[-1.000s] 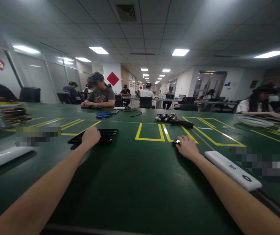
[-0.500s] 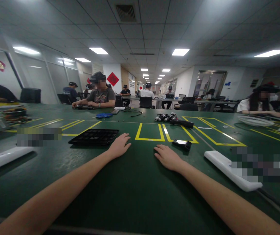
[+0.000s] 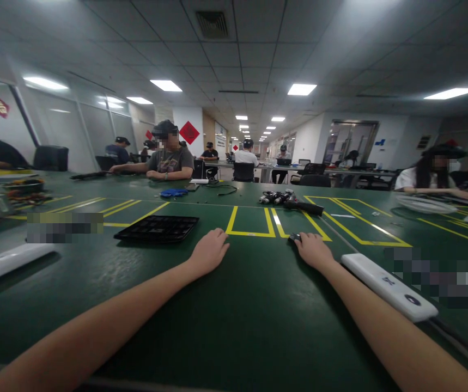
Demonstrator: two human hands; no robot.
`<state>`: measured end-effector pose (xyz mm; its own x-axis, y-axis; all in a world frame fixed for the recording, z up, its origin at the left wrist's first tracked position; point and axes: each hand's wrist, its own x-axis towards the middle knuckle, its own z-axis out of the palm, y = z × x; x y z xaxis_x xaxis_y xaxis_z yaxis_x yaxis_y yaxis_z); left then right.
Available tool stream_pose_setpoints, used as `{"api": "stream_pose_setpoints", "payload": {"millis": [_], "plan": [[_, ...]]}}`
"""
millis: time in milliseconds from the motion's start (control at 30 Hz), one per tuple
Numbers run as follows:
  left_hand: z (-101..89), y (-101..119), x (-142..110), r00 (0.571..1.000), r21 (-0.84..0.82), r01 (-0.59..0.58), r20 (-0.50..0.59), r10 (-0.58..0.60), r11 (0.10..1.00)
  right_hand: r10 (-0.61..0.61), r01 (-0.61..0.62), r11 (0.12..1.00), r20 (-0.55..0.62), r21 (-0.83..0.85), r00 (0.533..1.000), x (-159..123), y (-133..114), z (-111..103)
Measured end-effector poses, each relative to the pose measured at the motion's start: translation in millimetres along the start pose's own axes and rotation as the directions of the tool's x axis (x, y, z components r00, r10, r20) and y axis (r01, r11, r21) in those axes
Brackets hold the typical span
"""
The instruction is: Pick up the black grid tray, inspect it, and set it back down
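My right hand (image 3: 315, 250) is over a small black object (image 3: 294, 237), its fingers closed around the top. Only the object's left edge shows; the hand hides the rest. My left hand (image 3: 209, 251) rests palm down on the green table (image 3: 234, 310), fingers loosely extended and holding nothing. A shallow black tray (image 3: 157, 228) with raised ribs lies to its left, apart from the hand. Just beyond both hands run yellow tape outlines (image 3: 252, 234).
White power strips lie at the right (image 3: 389, 286) and left (image 3: 11, 264). Farther back are a dark bundle of cables or parts (image 3: 278, 197), a dark cylindrical thing (image 3: 309, 208) and a blue item (image 3: 174, 193). Co-workers sit across the table, one (image 3: 170, 155) at left.
My right hand has moved right onto the small black object, which lay uncovered before. My left hand has shifted slightly right. The co-worker opposite has stretched an arm leftward with a dark item.
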<state>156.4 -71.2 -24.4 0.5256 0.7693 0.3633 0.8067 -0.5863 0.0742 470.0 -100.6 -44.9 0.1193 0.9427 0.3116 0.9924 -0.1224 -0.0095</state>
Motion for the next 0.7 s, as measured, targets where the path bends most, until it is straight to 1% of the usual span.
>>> {"api": "stream_pose_setpoints", "payload": {"millis": [67, 133, 167, 233, 333, 400, 433, 500, 600, 700], "plan": [[0.6, -12.1, 7.1, 0.989, 0.029, 0.147, -0.007, -0.147, 0.989, 0.004, -0.004, 1.000, 0.005, -0.005, 1.000, 0.4, -2.0, -0.1], [2.8, -23.4, 11.7, 0.968, 0.005, 0.250, 0.033, -0.250, 0.968, 0.006, -0.006, 1.000, 0.010, -0.004, 1.000, 1.1, -4.0, -0.4], [4.3, -27.8, 12.7, 0.960, -0.016, 0.275, 0.052, -0.274, 0.961, 0.007, -0.007, 1.000, 0.013, -0.001, 1.000, 1.4, -4.3, -0.3], [7.2, -32.9, 13.2, 0.957, -0.066, 0.288, 0.063, -0.284, 0.955, 0.007, -0.008, 1.000, 0.016, 0.004, 1.000, 1.8, -3.8, 0.5], [7.9, -35.3, 14.4, 0.950, -0.180, 0.313, 0.037, -0.311, 0.933, 0.006, -0.006, 1.000, 0.010, 0.006, 1.000, 1.7, -1.8, 2.2], [3.4, -39.2, 18.4, 0.930, -0.272, 0.357, 0.010, -0.368, 0.894, 0.004, -0.004, 1.000, 0.007, 0.006, 1.000, 1.3, -1.0, 2.8], [-0.9, -43.5, 21.4, 0.913, -0.321, 0.388, 0.001, -0.409, 0.864, 0.004, -0.004, 1.000, 0.006, 0.006, 1.000, 1.1, -0.9, 2.8], [-13.2, -57.4, 27.1, 0.865, -0.421, 0.453, -0.004, -0.501, 0.786, 0.007, -0.007, 1.000, 0.005, 0.005, 1.000, 0.8, -1.2, 2.5], [-37.0, -89.4, 28.9, 0.774, -0.541, 0.534, 0.003, -0.633, 0.650, 0.013, -0.013, 1.000, 0.004, 0.005, 1.000, 0.8, -1.7, 2.1], [-56.7, -123.2, 18.3, 0.674, -0.610, 0.591, 0.013, -0.739, 0.528, 0.021, -0.021, 1.000, 0.011, 0.020, 1.000, 1.1, -1.7, 2.3]]}}
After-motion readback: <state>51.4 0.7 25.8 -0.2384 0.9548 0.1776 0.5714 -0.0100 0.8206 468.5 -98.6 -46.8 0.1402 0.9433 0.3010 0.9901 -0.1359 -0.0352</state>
